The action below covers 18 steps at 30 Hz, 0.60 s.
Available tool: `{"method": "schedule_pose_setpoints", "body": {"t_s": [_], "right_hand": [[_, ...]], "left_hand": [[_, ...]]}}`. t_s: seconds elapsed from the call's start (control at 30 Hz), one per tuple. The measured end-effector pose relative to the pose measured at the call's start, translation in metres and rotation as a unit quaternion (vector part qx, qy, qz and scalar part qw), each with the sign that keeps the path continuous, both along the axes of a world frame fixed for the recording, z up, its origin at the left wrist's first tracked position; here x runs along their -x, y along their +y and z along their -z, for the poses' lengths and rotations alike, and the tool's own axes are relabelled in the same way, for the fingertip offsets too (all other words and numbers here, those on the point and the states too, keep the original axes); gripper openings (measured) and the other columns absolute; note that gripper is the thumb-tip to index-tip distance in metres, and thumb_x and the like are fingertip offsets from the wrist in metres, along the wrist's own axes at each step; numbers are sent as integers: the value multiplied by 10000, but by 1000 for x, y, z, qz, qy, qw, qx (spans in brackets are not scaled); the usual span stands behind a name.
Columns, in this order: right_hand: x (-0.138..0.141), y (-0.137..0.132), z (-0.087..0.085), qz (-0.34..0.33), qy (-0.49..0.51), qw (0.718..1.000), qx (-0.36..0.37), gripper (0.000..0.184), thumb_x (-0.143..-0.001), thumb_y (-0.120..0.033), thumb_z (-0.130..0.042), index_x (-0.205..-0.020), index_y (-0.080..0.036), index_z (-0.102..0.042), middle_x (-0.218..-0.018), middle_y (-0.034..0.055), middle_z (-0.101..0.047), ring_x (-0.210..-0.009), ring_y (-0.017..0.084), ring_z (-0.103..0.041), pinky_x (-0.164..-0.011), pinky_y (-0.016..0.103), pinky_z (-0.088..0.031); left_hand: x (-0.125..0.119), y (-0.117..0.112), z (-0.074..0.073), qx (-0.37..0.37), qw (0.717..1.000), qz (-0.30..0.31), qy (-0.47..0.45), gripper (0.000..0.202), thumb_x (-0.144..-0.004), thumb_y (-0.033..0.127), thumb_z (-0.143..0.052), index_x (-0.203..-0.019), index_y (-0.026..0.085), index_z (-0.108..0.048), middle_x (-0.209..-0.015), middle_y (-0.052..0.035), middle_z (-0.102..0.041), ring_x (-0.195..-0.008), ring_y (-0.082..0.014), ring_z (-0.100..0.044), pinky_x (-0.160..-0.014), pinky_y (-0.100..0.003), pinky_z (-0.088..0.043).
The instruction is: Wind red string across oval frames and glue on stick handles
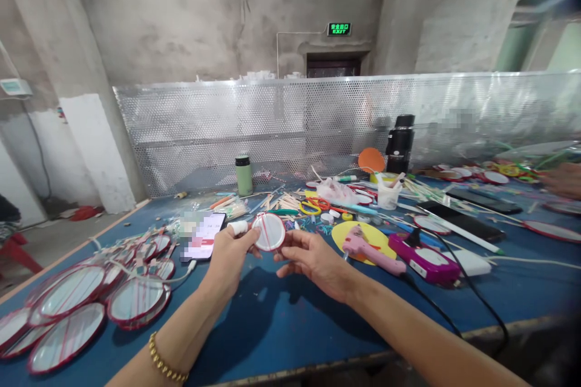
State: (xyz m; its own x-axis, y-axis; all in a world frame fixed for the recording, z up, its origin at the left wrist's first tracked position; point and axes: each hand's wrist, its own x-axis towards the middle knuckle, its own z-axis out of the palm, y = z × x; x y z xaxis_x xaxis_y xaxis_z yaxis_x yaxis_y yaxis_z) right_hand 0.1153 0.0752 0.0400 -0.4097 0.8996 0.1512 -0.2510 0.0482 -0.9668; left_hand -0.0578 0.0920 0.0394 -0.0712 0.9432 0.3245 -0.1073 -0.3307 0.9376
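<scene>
A small round disc (269, 232) with a clear, pale face, a red rim and red stripes is held up above the blue table. My left hand (230, 254) pinches its left edge, thumb on the front; a white wrap (237, 228) covers one finger. At the lower right rim, the thumb and fingertips of my right hand (313, 260) close on the edge, the other fingers loosely curled. Left of my hands lie several larger red-rimmed discs (72, 291) in overlapping piles. A lit phone (206, 239) stands beside my left hand.
Right of my hands, a pink glue gun (372, 251) lies on a yellow disc (338, 233), beside a purple device (424, 259) with black cables. Behind are scissors (310, 208), a white cup (388, 193), a green bottle (244, 175) and a black flask (400, 145). Another person's hand (563, 181) is far right.
</scene>
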Motion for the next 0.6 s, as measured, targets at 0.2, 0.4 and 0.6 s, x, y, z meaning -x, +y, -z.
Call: {"method": "schedule_pose_setpoints", "body": {"t_s": [0.2,0.4,0.6], "right_hand": [[0,2,3,9,-11,1000,-2,278,-670,-279,-777,-882,-142,-660,-859,22,-620,-819,162,-615,-665,306,-572],[0,2,2,9,-6,1000,0,262,-674,-258,-766,-890,-146,-667,-864,21,-636,-831,162,-621,-683,308,-574],[0,4,3,6,3,1000,-3,232,-687,-227,-749,-894,-153,-675,-877,27,-657,-864,172,-629,-707,313,-580]], "left_hand": [[0,-1,-1,2,1000,1,10,233,-666,333,-739,-634,120,-650,-552,-3,-604,-496,-113,-517,-475,-218,-437],[1,-1,0,-1,1000,9,12,232,-678,336,-734,-641,121,-653,-565,-5,-607,-504,-117,-522,-475,-223,-449],[1,0,2,-4,1000,21,22,220,-701,324,-723,-647,120,-661,-570,-8,-624,-495,-109,-524,-483,-217,-447]]}}
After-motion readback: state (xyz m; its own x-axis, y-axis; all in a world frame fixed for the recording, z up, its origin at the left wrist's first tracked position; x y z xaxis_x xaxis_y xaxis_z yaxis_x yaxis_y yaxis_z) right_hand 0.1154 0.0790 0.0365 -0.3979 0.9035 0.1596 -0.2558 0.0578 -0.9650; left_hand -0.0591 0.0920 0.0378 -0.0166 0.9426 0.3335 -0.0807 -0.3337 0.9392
